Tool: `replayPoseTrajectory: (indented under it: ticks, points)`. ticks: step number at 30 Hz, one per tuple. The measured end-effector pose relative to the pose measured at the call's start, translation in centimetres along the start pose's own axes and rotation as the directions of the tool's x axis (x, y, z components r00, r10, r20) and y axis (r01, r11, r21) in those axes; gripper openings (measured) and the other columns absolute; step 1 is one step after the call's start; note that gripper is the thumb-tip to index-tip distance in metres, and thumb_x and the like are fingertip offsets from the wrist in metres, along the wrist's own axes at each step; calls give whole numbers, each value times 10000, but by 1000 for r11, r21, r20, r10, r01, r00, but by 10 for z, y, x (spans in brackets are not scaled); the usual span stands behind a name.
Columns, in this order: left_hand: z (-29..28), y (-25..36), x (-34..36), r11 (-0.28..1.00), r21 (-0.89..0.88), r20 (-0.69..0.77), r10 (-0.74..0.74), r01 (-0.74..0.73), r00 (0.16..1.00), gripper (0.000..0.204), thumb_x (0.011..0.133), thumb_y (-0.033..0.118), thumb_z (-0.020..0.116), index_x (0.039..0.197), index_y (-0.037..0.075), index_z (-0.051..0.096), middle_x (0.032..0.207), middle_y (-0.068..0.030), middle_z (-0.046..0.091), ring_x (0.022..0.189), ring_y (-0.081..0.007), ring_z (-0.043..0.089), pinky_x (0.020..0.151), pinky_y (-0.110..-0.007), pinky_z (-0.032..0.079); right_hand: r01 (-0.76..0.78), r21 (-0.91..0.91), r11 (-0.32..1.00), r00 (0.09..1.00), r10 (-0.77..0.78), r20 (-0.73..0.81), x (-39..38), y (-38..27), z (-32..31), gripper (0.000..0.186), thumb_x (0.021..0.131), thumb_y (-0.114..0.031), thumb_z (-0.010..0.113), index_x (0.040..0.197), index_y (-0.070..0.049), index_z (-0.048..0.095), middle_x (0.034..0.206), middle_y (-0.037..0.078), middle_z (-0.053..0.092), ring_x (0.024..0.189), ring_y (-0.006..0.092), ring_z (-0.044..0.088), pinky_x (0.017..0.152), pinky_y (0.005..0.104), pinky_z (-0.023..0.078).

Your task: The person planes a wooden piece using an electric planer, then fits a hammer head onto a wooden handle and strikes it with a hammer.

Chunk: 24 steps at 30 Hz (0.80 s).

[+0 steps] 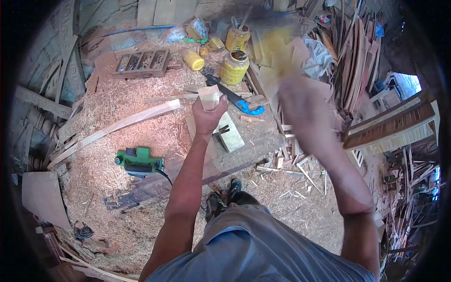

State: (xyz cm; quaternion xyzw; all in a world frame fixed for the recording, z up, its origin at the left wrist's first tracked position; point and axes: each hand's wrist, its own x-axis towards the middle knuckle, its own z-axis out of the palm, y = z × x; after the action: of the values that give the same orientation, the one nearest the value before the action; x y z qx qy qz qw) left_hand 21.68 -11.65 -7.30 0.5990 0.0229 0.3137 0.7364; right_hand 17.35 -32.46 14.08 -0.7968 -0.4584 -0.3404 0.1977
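My left hand is closed around a pale wood block, its end standing up above the thumb and fingers. Just right of that wrist, a pale wood piece with a dark notch lies on the workbench. My right hand is raised at the right, smeared by motion. From it a blurred yellow-handled tool reaches up, with a dark smear across its far end; it looks like a hammer. Beyond the block lies a handsaw with a blue handle and dark blade.
A green electric planer rests left among wood shavings, near a long curved strip. Farther back are a compartmented wooden box, a yellow tub and a yellow jar. Wood strips lean at the right beside a slatted wooden piece.
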Motion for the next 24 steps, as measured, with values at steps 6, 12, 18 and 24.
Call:
replayPoseTrajectory:
  ticks: [6, 12, 18, 24]
  points:
    - [-6, -1, 5, 999, 19, -48, -29, 30, 998, 256, 807, 94, 809, 992, -5, 661, 884, -35, 691, 766, -100, 646, 691, -262, 533, -530, 322, 785, 818, 373, 437, -10, -19, 10, 600, 1003, -181, 564, 1549, -226, 318, 760, 219, 665, 600, 335, 644, 627, 435, 521]
    - [-7, 6, 3, 999, -43, -103, -19, 15, 994, 266, 813, 67, 797, 1005, -17, 632, 878, -41, 674, 767, -117, 646, 701, -269, 542, -819, 532, 216, 534, 626, 568, -82, 49, 48, 572, 1030, -247, 538, 1557, -264, 317, 666, 26, 554, 469, 103, 484, 443, 277, 440]
    - [-7, 0, 7, 996, -47, -119, 67, -73, 991, 171, 853, 50, 751, 926, -9, 609, 743, -40, 618, 585, -107, 584, 534, -258, 494, -862, 338, -377, -48, 725, 687, -265, 84, 214, 592, 1035, -264, 516, 1558, -338, 248, 644, 42, 519, 446, 137, 482, 394, 305, 446]
    - [-13, -4, 7, 992, -4, -147, 123, -125, 981, 168, 860, 61, 747, 924, -1, 605, 764, -39, 616, 610, -106, 583, 536, -264, 502, -791, 251, -558, -139, 563, 815, -288, 28, 246, 640, 1024, -276, 533, 1571, -352, 209, 651, 46, 509, 467, 145, 489, 412, 310, 467]
